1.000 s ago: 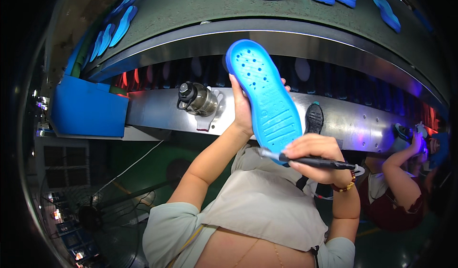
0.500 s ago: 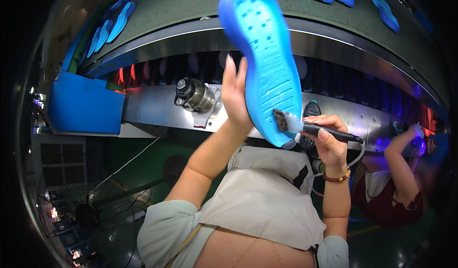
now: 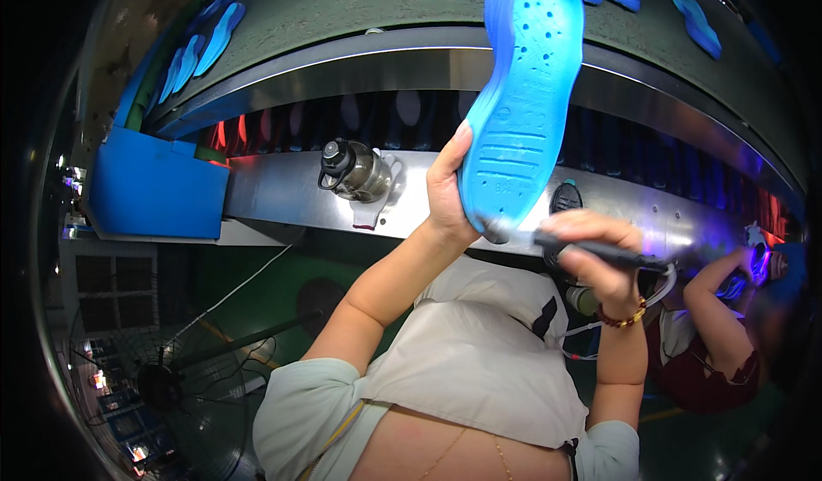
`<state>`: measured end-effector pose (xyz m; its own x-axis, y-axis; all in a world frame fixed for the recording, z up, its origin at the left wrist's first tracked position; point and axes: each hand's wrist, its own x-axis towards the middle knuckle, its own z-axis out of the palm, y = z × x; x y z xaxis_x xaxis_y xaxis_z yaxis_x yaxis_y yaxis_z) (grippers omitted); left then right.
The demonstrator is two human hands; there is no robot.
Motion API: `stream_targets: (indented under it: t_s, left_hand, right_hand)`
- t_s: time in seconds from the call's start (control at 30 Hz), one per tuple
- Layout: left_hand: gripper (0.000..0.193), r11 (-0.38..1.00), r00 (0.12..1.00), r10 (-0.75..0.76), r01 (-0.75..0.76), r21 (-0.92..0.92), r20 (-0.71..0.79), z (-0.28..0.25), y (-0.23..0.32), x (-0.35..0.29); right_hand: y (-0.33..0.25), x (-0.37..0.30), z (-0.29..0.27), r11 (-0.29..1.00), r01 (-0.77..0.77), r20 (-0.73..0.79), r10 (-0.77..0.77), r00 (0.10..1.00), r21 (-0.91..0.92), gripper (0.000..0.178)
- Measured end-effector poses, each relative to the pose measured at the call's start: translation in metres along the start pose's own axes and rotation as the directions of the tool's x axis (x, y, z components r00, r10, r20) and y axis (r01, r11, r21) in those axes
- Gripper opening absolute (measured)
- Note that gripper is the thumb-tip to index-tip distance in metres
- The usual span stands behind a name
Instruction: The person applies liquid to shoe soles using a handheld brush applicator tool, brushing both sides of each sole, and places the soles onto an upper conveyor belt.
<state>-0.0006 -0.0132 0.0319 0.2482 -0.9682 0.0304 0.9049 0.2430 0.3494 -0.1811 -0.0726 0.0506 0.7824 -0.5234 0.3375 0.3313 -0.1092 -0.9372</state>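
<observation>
A bright blue shoe sole (image 3: 522, 113) is held up in front of me, its ridged and hole-dotted inner side facing me. My left hand (image 3: 451, 192) grips its left edge near the lower end, with the thumb along the side. In my right hand (image 3: 599, 254) is a black-handled brush (image 3: 591, 251) with a white hose at the handle's end. The fingers are wrapped round the handle. Blurred by motion, the brush head meets the sole's lower rim. A dark shoe upper or sole (image 3: 566, 197) lies on the metal ledge behind that hand.
A dark-capped clear bottle (image 3: 358, 173) stands on the steel ledge (image 3: 291, 194) beside a cloth. Beyond it, a green conveyor belt (image 3: 377, 2) carries several blue soles (image 3: 698, 26). A blue box-shaped guard (image 3: 158, 186) is at left, a fan (image 3: 163, 387) lower left. Another person's arm (image 3: 715, 305) works at right.
The sole has moved right and turned, its upper end tilting right. Both hands have shifted right. The brush has passed from the sole's inner face to its lower rim.
</observation>
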Motion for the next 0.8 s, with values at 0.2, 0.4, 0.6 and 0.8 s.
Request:
stream_targets:
  t_s: [0.2, 0.4, 0.6, 0.8]
  left_hand:
    - [0.049, 0.993, 0.981, -0.027, 0.049, -0.112, 0.191, -0.002, 0.014, 0.007]
    - [0.048, 0.976, 0.975, -0.207, 0.211, -0.044, 0.078, -0.006, 0.024, 0.021]
    - [0.045, 0.673, 0.739, -0.651, 0.668, 0.317, -0.175, 0.008, 0.026, 0.025]
    - [0.054, 0.453, 0.592, -0.768, 0.772, 0.446, -0.244, 0.002, 0.033, 0.018]
  right_hand:
    - [-0.011, 0.017, -0.010, 0.950, 0.136, 0.172, -0.090, 0.981, -0.281, 0.017]
    - [-0.017, 0.014, 0.003, 0.903, 0.218, 0.418, -0.048, 0.907, -0.370, 0.021]
    - [-0.019, 0.018, -0.020, 0.890, 0.078, 0.326, 0.082, 0.942, -0.449, 0.020]
    - [-0.034, 0.024, -0.031, 0.825, 0.107, 0.422, 0.169, 0.891, -0.555, 0.017]
